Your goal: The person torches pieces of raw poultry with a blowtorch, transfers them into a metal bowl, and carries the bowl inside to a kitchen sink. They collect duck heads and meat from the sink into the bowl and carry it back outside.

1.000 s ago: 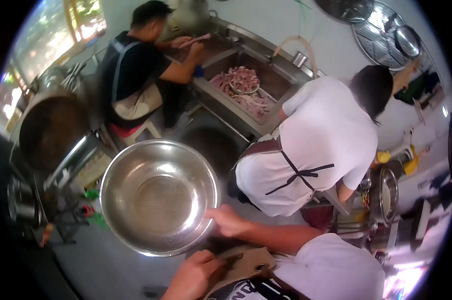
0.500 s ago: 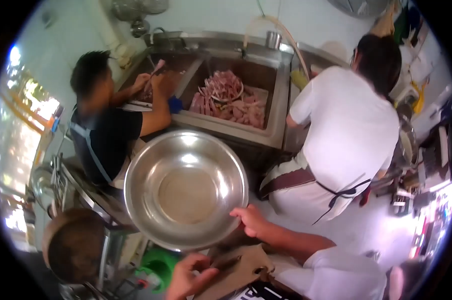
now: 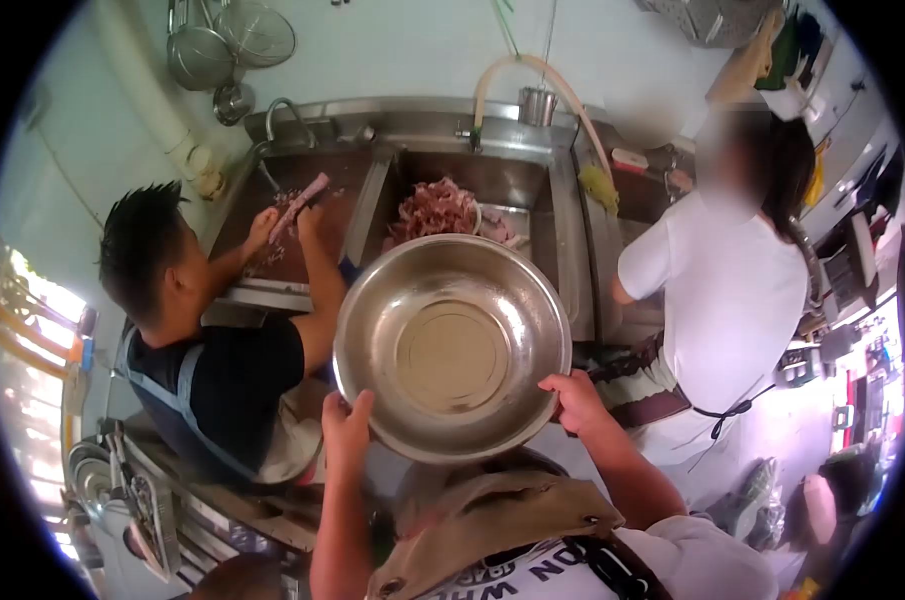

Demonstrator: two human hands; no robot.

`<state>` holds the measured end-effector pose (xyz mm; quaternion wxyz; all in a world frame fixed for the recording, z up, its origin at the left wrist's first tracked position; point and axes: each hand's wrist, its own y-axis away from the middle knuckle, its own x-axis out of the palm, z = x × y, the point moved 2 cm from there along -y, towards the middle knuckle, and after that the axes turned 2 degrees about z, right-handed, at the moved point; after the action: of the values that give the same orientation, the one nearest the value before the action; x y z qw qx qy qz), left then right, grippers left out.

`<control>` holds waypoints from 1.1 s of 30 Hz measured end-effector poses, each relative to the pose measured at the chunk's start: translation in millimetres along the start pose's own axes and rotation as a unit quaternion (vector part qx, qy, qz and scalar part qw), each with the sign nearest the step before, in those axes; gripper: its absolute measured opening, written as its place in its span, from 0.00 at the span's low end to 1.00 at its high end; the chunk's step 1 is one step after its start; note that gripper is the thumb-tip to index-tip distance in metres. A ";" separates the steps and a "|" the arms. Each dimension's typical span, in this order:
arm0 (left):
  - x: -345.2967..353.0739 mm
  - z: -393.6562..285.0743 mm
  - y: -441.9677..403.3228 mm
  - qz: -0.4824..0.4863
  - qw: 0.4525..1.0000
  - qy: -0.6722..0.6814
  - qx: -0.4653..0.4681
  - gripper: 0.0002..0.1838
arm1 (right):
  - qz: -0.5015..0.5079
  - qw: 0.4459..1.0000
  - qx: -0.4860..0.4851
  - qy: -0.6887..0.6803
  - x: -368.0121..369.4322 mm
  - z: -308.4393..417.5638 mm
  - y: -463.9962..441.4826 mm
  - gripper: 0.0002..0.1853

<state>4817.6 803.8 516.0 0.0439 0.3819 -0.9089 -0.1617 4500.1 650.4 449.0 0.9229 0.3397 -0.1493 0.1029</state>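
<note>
Because wide and presumably best balanced from both sides: one metal bowl (image 3: 453, 355), clasped at its edge by left grip (image 3: 348, 425) and right grip (image 3: 576, 400), near sink (image 3: 521, 180) of raw meat (image 3: 438, 210).

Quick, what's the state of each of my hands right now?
Left hand: closed, holding the bowl by its rim.
Right hand: closed, holding the same rim.

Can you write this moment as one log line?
left hand: gripping metal bowl | right hand: gripping same bowl | pink meat: in sink beyond it
</note>
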 end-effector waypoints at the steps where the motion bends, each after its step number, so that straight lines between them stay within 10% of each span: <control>1: 1.8 2.4 -23.9 0.024 0.999 0.032 -0.022 0.15 | -0.011 1.000 -0.013 -0.007 8.5 9.5 -4.0 0.13; 9: 38.2 -3.7 -111.2 0.181 0.963 0.065 -0.188 0.11 | -0.049 0.996 -0.063 -0.030 42.0 59.5 -50.5 0.20; 15: 47.2 68.5 -172.1 0.291 0.948 0.043 -0.124 0.20 | -0.066 0.996 -0.058 -0.019 35.7 84.9 -112.4 0.19; 20: 65.3 37.2 -189.3 0.171 0.965 0.076 -0.183 0.18 | -0.061 0.992 -0.040 -0.101 26.6 102.4 -188.7 0.21; 26: 45.4 21.8 -209.8 0.075 0.971 0.063 -0.216 0.21 | -0.348 0.842 -0.156 0.380 -38.4 72.9 -388.4 0.18; 33: 73.9 1.6 -225.3 -0.037 0.987 -0.084 -0.134 0.40 | -0.002 0.699 0.100 0.708 -33.5 42.9 -480.8 0.27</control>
<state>4918.4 604.0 437.5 0.0126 0.3909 -0.8648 -0.3150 4600.1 259.5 181.8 0.7171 0.2577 0.5596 0.3259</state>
